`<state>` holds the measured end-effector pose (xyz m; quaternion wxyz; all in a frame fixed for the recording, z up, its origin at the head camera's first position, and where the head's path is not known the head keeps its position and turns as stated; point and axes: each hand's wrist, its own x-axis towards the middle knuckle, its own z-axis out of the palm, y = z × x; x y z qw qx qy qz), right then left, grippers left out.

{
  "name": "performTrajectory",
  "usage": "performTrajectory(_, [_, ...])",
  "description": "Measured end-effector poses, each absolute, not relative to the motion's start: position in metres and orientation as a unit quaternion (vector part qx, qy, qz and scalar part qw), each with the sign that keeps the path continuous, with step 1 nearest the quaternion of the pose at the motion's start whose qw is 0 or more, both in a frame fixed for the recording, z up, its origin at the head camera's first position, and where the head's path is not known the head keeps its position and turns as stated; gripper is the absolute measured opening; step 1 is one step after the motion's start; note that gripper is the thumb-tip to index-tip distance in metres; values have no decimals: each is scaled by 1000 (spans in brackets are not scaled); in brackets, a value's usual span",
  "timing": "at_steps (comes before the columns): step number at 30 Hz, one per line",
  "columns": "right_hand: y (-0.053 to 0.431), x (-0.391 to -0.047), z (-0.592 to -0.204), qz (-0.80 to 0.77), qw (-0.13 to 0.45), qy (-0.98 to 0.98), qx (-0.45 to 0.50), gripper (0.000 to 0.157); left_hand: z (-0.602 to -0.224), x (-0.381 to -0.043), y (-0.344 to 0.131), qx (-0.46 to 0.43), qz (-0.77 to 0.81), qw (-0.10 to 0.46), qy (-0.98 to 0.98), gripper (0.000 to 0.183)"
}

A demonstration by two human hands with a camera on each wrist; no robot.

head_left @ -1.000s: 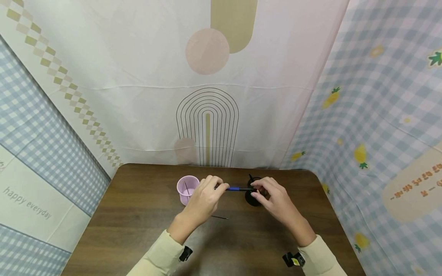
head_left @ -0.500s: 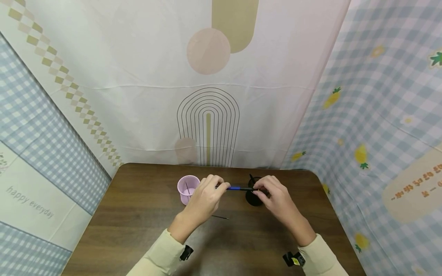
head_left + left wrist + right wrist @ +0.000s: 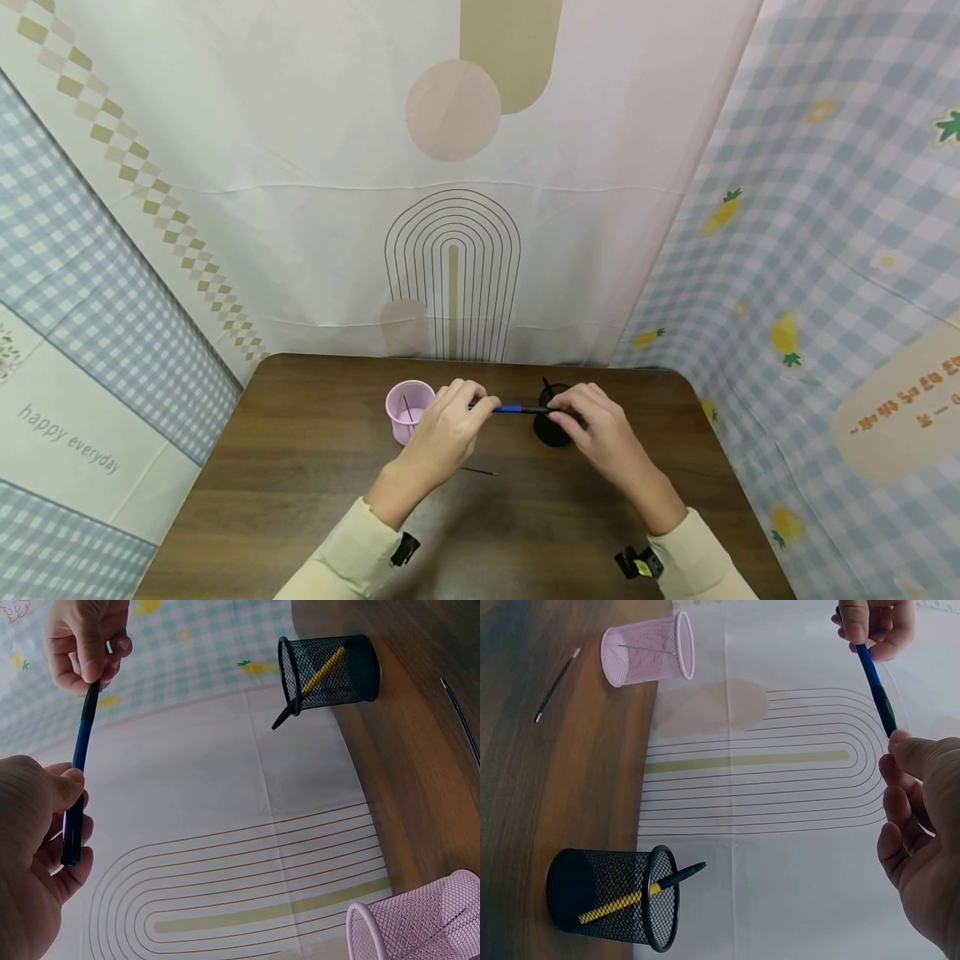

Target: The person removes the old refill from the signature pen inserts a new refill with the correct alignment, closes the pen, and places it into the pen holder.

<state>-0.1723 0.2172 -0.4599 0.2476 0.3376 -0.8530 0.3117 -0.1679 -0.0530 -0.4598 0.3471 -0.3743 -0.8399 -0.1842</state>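
A blue pen (image 3: 510,409) with a black grip end is held level above the table between both hands. My left hand (image 3: 444,427) pinches its blue barrel between thumb and fingers, and the barrel's rear end sticks out past them in the left wrist view. At the black end, my right hand (image 3: 600,427) pinches the pen with thumb and forefinger, hiding the tip. Behind the right hand stands a black mesh pen cup (image 3: 615,900) holding a yellow-and-black pen (image 3: 619,906). Beyond the left hand is a pink mesh cup (image 3: 401,427) with a thin dark rod (image 3: 645,649) inside.
A thin pen refill (image 3: 557,686) lies on the brown wooden table (image 3: 300,467), partly covered by the left hand in the head view. Patterned cloth (image 3: 337,250) hangs behind the table and along the sides.
The right thumb and forefinger have drawn closer together on the pen's black end, covering a small orange bit seen between them earlier. The left hand and the cups stay nearly in place.
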Motion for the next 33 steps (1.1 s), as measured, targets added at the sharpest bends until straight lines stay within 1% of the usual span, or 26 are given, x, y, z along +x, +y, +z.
performTrajectory(7, [217, -173, -461, 309, 246, -854, 340, 19, -461, -169, -53, -380, -181, 364, -831, 21])
performTrajectory(13, [216, -171, -461, 305, 233, -861, 333, 16, -460, -167, -54, -375, -190, 346, -839, 22])
performTrajectory(16, [216, -170, -461, 302, 227, -865, 330, 19, -460, -167, -54, -371, -199, 338, -842, 21])
performTrajectory(22, [216, -170, -460, 293, 233, -864, 336, 31, -463, -168, -55, -366, -207, 335, -844, 14])
performTrajectory(29, [214, -170, -458, 287, 240, -864, 336, 27, -464, -168, -55, -361, -209, 326, -848, 12])
performTrajectory(33, [213, -172, -459, 293, 249, -858, 341, 28, -465, -168, -55, -360, -211, 329, -847, 11])
